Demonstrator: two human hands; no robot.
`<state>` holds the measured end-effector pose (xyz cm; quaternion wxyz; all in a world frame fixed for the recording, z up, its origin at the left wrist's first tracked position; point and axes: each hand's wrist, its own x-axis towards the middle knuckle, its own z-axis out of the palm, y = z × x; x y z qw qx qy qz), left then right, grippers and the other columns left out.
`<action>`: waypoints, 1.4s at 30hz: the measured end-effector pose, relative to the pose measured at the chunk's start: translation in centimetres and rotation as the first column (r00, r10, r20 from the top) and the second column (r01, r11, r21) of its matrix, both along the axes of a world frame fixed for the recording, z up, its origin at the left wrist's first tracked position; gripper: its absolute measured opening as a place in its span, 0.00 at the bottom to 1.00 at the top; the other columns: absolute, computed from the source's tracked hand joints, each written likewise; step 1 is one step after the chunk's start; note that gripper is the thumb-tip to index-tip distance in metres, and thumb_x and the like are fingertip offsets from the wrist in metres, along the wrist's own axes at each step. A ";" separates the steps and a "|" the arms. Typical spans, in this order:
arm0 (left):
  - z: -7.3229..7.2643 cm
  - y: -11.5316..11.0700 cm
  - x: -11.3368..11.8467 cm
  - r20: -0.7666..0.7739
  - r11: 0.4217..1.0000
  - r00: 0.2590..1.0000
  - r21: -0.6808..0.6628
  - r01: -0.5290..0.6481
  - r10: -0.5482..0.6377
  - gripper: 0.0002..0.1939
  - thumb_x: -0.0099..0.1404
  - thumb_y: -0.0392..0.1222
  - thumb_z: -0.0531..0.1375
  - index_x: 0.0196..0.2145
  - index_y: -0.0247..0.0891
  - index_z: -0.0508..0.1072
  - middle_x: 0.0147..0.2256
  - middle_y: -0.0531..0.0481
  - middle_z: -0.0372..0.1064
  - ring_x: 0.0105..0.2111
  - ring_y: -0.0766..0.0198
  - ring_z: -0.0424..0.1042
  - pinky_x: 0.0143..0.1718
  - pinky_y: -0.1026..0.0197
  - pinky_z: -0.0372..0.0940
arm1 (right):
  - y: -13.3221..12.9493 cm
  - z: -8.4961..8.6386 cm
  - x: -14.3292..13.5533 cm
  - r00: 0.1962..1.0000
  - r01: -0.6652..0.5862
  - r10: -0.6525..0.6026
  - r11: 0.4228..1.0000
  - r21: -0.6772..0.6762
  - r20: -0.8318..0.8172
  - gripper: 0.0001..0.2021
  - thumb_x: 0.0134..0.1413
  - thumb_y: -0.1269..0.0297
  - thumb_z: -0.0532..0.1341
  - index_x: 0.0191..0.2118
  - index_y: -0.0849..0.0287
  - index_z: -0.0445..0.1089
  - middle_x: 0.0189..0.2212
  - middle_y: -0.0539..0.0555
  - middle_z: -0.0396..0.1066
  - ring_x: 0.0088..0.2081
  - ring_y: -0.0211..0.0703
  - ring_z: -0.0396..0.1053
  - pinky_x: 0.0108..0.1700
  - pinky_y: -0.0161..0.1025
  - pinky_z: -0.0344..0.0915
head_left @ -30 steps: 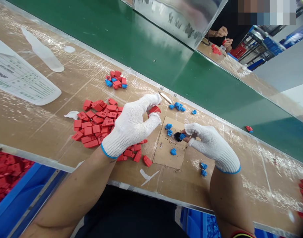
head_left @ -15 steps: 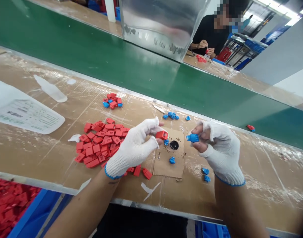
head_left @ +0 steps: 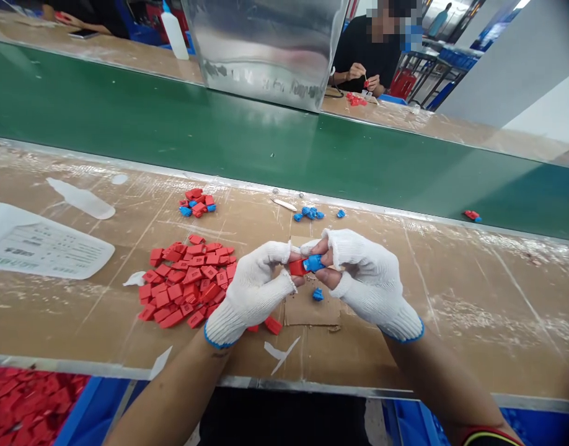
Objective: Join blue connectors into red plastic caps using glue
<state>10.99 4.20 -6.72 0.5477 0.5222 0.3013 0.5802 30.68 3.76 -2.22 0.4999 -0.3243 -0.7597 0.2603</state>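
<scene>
My left hand (head_left: 261,282), in a white fingerless-tipped glove, pinches a red piece (head_left: 297,267). Against its right end sits a blue piece (head_left: 313,263), gripped by the fingers of my right hand (head_left: 366,272), gloved the same way. The two pieces touch; how deep one sits in the other is hidden. Both hands are over a cardboard square (head_left: 307,311), where one loose blue piece (head_left: 318,294) lies. To the left spreads a big pile of red pieces (head_left: 186,282).
Behind are a mixed red and blue heap (head_left: 198,203), several blue pieces (head_left: 308,214) and a white pen-like tool (head_left: 284,204). A green belt (head_left: 247,142) crosses beyond. A person (head_left: 366,56) works across it. A bin of red pieces (head_left: 28,402) stands lower left.
My right hand has moved left to my left hand, bringing the blue piece against the red one. The camera view has shifted, and the hands now cover the black round spot on the cardboard.
</scene>
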 end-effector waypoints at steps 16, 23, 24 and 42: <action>0.6 -0.3 -0.8 -0.489 0.904 0.832 0.426 -0.033 0.261 0.07 0.66 0.30 0.62 0.30 0.39 0.72 0.30 0.52 0.75 0.29 0.67 0.73 0.35 0.65 0.70 | -0.6 1.6 -0.1 0.982 -0.054 0.045 0.997 0.046 0.186 0.14 0.56 0.83 0.64 0.30 0.54 0.69 0.28 0.45 0.75 0.36 0.38 0.79 0.39 0.34 0.74; 0.7 -0.6 -1.2 -0.406 0.940 0.900 0.341 -0.015 0.162 0.01 0.66 0.36 0.65 0.35 0.39 0.78 0.32 0.50 0.80 0.30 0.63 0.78 0.34 0.64 0.73 | -0.3 1.1 -1.0 0.993 -0.080 0.073 0.994 0.078 0.092 0.09 0.65 0.70 0.69 0.33 0.53 0.72 0.34 0.50 0.77 0.42 0.43 0.78 0.46 0.38 0.77; 0.6 -0.8 -1.1 -0.365 0.957 0.925 0.289 0.001 0.109 0.01 0.67 0.38 0.65 0.36 0.40 0.78 0.32 0.50 0.80 0.30 0.62 0.78 0.34 0.63 0.73 | -0.3 1.0 -1.4 0.994 -0.067 0.057 0.992 0.106 0.090 0.07 0.67 0.65 0.68 0.35 0.53 0.74 0.36 0.52 0.76 0.44 0.44 0.77 0.47 0.39 0.77; 1.5 2.5 -4.2 0.011 0.932 0.942 -0.150 -0.329 0.334 0.14 0.63 0.50 0.73 0.35 0.41 0.75 0.27 0.54 0.79 0.26 0.64 0.76 0.31 0.63 0.73 | -1.6 6.2 6.3 0.850 0.161 -0.152 0.987 -0.026 -0.504 0.37 0.54 0.26 0.67 0.19 0.53 0.53 0.18 0.44 0.41 0.20 0.36 0.40 0.21 0.41 0.43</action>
